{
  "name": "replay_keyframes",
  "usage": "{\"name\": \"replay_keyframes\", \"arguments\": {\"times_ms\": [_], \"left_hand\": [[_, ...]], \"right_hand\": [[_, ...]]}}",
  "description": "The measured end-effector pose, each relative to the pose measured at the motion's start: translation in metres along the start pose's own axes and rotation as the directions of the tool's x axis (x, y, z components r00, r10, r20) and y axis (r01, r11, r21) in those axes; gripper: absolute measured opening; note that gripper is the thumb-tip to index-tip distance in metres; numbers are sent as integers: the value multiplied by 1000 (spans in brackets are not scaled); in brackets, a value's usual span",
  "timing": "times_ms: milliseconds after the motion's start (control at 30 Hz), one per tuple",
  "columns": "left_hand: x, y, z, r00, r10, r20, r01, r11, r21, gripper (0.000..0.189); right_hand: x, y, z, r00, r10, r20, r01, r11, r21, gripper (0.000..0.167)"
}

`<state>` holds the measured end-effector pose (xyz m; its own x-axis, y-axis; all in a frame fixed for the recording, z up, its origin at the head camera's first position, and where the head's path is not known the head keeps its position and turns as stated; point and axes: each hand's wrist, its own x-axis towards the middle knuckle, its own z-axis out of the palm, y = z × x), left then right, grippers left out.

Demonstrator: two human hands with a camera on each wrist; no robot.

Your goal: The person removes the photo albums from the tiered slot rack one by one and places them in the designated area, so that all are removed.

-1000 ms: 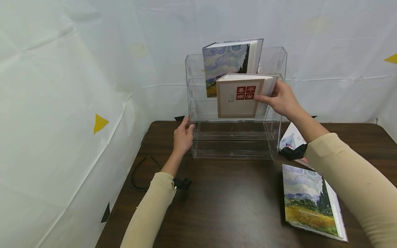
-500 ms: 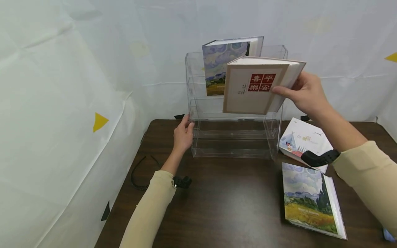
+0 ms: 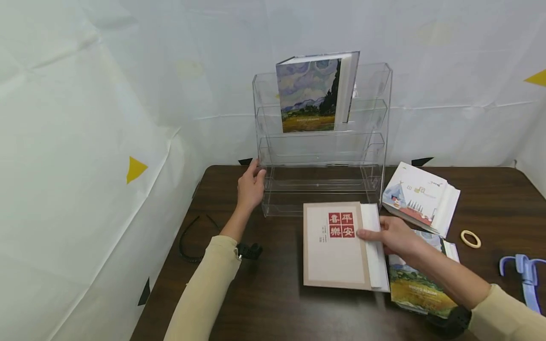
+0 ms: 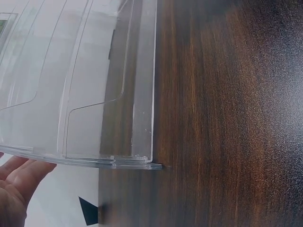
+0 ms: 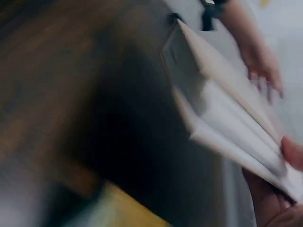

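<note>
My right hand (image 3: pixel 401 239) pinches a beige photo album (image 3: pixel 334 265) by its right edge, thumb on the front cover. The album, marked with red-and-white characters, is close over the table in front of the clear tiered rack (image 3: pixel 317 148); its thick page edges show, blurred, in the right wrist view. My left hand (image 3: pixel 250 186) touches the rack's left side, fingers fairly straight along the clear panel (image 4: pixel 90 163) in the left wrist view. A landscape-painting photo album (image 3: pixel 309 97) stands in the rack's upper tier.
Right of the rack lies a white illustrated album (image 3: pixel 420 194). Another landscape-cover album (image 3: pixel 420 286) lies partly under my right forearm. Farther right are a pale ring (image 3: pixel 470 239) and a blue hooked stand (image 3: pixel 525 274). A black cord (image 3: pixel 183 244) curves at the left.
My right hand has lifted the beige album away from the rack's middle tier and brought it down in front, close over the table. The left hand has stayed at the rack's side.
</note>
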<state>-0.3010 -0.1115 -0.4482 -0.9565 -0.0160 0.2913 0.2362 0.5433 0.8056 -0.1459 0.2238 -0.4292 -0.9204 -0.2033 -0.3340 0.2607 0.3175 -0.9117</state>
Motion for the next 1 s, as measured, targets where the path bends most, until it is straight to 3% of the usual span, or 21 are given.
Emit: {"name": "replay_keyframes", "arguments": {"times_ms": [167, 367, 533, 767, 867, 1000], "left_hand": [[-1, 0, 1, 1000, -5, 7, 5, 1000, -5, 43], [0, -2, 2, 1000, -8, 7, 8, 1000, -1, 43], [1, -3, 1, 1000, 9, -3, -9, 1000, 0, 42], [3, -4, 2, 1000, 10, 0, -10, 1000, 1, 41], [2, -4, 2, 1000, 11, -1, -11, 1000, -1, 41], [2, -3, 1, 1000, 15, 1, -15, 1000, 1, 41]], "right_hand": [[1, 24, 22, 996, 87, 9, -87, 996, 20, 52], [8, 33, 28, 992, 126, 14, -127, 992, 1, 50], [13, 31, 27, 991, 120, -62, -129, 978, -162, 67], [11, 21, 28, 997, 60, -40, -71, 901, -428, 101], [7, 17, 30, 998, 49, -28, -57, 870, -490, 106], [3, 13, 32, 1000, 12, 0, -10, 853, -522, 103]]}}
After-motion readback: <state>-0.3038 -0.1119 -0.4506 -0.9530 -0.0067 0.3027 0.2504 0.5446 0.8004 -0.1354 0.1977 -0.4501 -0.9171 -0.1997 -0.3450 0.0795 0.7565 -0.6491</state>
